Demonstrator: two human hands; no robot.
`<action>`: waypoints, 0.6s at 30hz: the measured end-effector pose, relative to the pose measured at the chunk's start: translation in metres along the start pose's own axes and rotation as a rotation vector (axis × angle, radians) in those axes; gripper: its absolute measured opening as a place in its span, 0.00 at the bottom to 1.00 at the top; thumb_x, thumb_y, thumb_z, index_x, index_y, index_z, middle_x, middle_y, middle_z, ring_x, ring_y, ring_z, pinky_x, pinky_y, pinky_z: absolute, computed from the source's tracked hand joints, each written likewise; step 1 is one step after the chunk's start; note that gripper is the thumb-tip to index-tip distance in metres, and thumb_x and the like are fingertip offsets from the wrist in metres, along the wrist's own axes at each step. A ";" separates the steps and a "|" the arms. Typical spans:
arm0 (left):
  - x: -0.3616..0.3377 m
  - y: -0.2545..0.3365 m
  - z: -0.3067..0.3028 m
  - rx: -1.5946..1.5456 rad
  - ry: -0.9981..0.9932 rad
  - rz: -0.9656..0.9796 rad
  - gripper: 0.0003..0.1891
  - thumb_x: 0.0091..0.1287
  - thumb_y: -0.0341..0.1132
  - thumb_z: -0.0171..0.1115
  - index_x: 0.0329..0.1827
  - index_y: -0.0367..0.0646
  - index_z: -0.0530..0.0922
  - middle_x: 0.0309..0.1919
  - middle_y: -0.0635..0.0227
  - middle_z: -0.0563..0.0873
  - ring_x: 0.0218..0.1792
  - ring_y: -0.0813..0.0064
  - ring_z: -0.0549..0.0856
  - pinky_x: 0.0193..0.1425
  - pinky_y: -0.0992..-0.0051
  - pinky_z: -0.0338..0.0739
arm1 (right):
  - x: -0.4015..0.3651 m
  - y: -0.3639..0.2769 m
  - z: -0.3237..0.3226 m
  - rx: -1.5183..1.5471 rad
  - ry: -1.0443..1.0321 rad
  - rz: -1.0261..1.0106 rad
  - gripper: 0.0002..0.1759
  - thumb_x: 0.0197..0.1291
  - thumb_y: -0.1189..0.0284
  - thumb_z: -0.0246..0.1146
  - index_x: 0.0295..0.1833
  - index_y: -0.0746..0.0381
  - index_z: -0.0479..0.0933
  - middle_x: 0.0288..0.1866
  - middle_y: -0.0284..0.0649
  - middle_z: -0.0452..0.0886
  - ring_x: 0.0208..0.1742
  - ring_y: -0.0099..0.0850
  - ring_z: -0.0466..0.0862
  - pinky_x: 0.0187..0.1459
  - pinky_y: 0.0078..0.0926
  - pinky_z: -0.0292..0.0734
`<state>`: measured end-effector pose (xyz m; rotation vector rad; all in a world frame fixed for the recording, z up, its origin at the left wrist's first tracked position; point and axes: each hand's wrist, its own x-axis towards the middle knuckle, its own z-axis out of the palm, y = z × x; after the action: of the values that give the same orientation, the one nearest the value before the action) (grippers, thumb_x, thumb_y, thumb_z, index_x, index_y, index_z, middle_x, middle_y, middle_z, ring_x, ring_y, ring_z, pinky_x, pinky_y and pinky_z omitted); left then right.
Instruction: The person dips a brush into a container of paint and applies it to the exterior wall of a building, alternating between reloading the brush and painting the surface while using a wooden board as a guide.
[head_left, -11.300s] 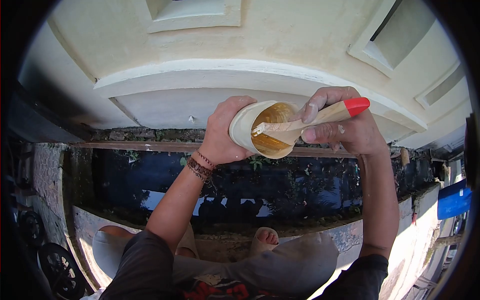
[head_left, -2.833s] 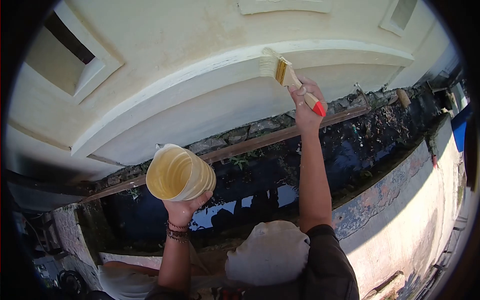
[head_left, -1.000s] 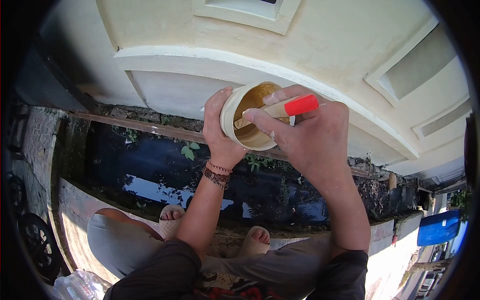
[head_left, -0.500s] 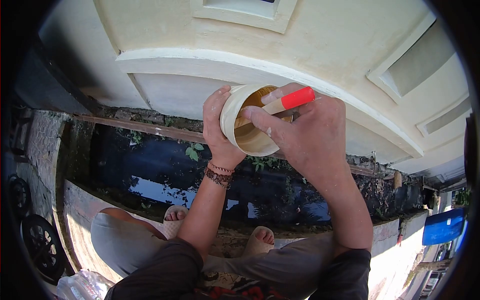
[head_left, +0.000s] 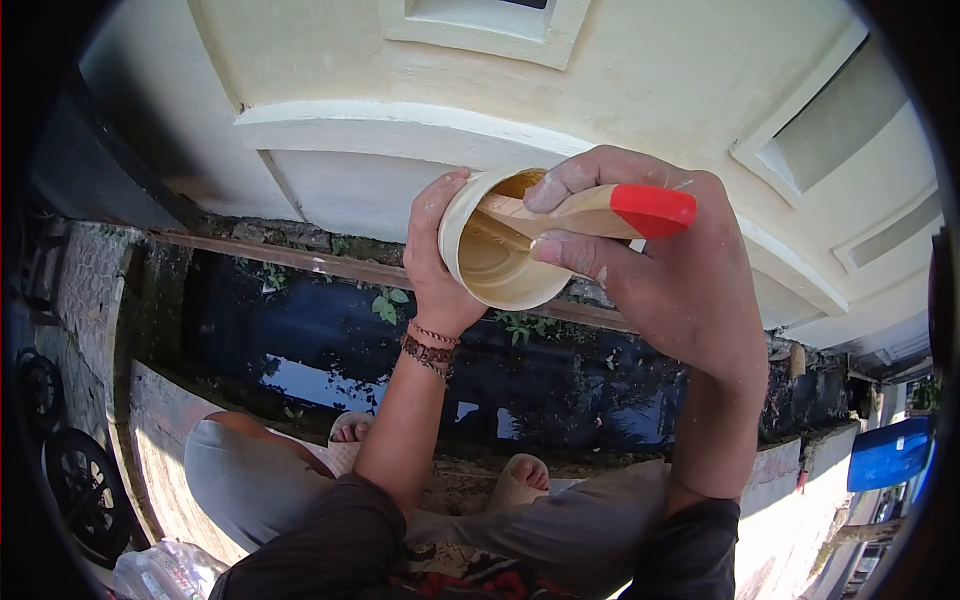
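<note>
A cream-coloured tub point(head_left: 515, 285) is tilted with its mouth toward me, showing a pale coating inside. My left hand point(head_left: 433, 245) is wrapped round its left side and base. Between the thumb and fingers of my right hand point(head_left: 665, 270) is a brush point(head_left: 590, 212) with a wooden handle and a red end. The brush head is inside the tub, and its bristles are only partly visible. Pale specks mark the fingers of my right hand.
A cream wall point(head_left: 660, 90) with ledges and recessed frames rises ahead. Below it runs a ditch of dark water point(head_left: 330, 335) with small plants. My sandalled feet stand on the near edge. Black wheels point(head_left: 85, 490) and a plastic bag point(head_left: 170, 572) are at left, a blue barrel point(head_left: 888, 454) at right.
My right hand has moved right and turned, drawing the brush partly out so more of its wooden handle shows. My left hand and the tub have barely moved.
</note>
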<state>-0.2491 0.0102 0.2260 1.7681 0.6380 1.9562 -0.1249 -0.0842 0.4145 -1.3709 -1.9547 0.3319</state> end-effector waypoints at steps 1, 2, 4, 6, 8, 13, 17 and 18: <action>0.000 -0.001 0.000 -0.023 -0.019 -0.007 0.42 0.45 0.36 0.82 0.65 0.43 0.69 0.59 0.53 0.79 0.59 0.56 0.81 0.64 0.63 0.76 | 0.001 0.003 -0.001 -0.004 -0.024 -0.081 0.13 0.49 0.76 0.76 0.40 0.64 0.82 0.35 0.39 0.88 0.36 0.31 0.87 0.39 0.26 0.80; 0.000 -0.001 0.000 -0.024 -0.021 -0.008 0.42 0.45 0.36 0.82 0.65 0.43 0.69 0.59 0.53 0.79 0.59 0.56 0.81 0.64 0.63 0.76 | 0.002 0.005 -0.004 -0.003 -0.023 -0.079 0.13 0.49 0.76 0.76 0.40 0.64 0.82 0.35 0.39 0.88 0.36 0.31 0.87 0.39 0.26 0.80; 0.002 0.003 -0.001 -0.047 -0.062 -0.002 0.40 0.46 0.35 0.82 0.64 0.44 0.70 0.59 0.53 0.79 0.60 0.56 0.81 0.63 0.64 0.76 | 0.003 0.004 -0.008 -0.128 -0.124 -0.232 0.12 0.47 0.79 0.74 0.39 0.65 0.83 0.34 0.43 0.87 0.35 0.38 0.87 0.38 0.28 0.80; 0.005 0.007 0.000 -0.043 -0.075 0.017 0.40 0.46 0.35 0.82 0.64 0.44 0.70 0.59 0.53 0.79 0.60 0.56 0.81 0.64 0.64 0.76 | 0.002 0.002 -0.009 -0.158 -0.173 -0.232 0.12 0.46 0.80 0.74 0.38 0.65 0.83 0.34 0.44 0.87 0.34 0.39 0.86 0.37 0.28 0.80; 0.004 0.007 0.001 -0.041 -0.086 0.035 0.40 0.46 0.36 0.82 0.64 0.44 0.70 0.59 0.53 0.79 0.60 0.56 0.81 0.64 0.64 0.76 | 0.001 0.002 -0.008 -0.189 -0.222 -0.230 0.12 0.45 0.81 0.73 0.38 0.64 0.83 0.33 0.44 0.86 0.34 0.41 0.86 0.37 0.28 0.80; 0.001 0.007 0.001 -0.028 -0.103 0.010 0.41 0.45 0.37 0.83 0.63 0.43 0.71 0.59 0.53 0.79 0.60 0.56 0.81 0.63 0.65 0.77 | -0.001 0.003 -0.011 -0.138 -0.186 -0.115 0.12 0.44 0.82 0.74 0.37 0.63 0.83 0.34 0.43 0.87 0.34 0.39 0.87 0.37 0.28 0.81; 0.004 0.014 -0.005 0.024 -0.205 -0.007 0.46 0.45 0.35 0.84 0.67 0.39 0.65 0.61 0.56 0.78 0.59 0.66 0.81 0.64 0.67 0.76 | -0.002 0.012 -0.015 -0.068 -0.142 -0.174 0.13 0.44 0.82 0.74 0.38 0.63 0.83 0.35 0.42 0.88 0.36 0.38 0.88 0.40 0.27 0.82; 0.004 0.015 -0.006 0.013 -0.238 -0.067 0.47 0.43 0.34 0.84 0.67 0.38 0.65 0.60 0.56 0.79 0.59 0.67 0.81 0.64 0.67 0.77 | -0.003 0.014 -0.013 -0.037 -0.047 -0.258 0.13 0.45 0.82 0.74 0.39 0.62 0.83 0.35 0.41 0.88 0.38 0.38 0.89 0.41 0.27 0.82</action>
<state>-0.2558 0.0004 0.2380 1.9233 0.6195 1.6678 -0.1054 -0.0835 0.4140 -1.1247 -2.1559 0.2078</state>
